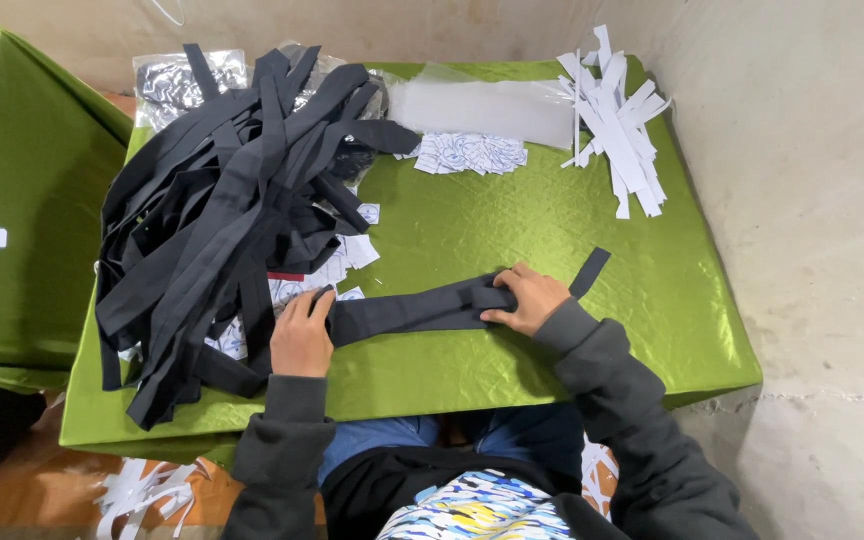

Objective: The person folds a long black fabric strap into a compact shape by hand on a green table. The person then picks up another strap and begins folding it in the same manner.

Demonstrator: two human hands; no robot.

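1. A single black fabric strap (422,308) is laid flat across the front middle of the worktop (512,230), which is covered by a green cloth.
2. The strap's left end is pressed down by the left hand (300,335); its grip is loosely curled, with the fingertips bent onto the fabric rather than wrapped around it.
3. The strap's folded part is held down by the right hand (530,298); its grip is nearly flat and open, with the fingers spread over the fold.
4. Past the right hand, the strap's free end is seen angled up and to the right on the cloth.
5. A large tangled heap of black straps (232,190) is piled on the left half of the worktop, just beside the left hand.
6. Small printed paper labels (470,153) are scattered near the middle back, and more are partly hidden under the heap.
7. A bundle of white paper strips (617,120) is placed at the far right corner, well apart from both hands.
8. A clear plastic bag (487,105) is laid at the back edge, between the heap and the white strips.
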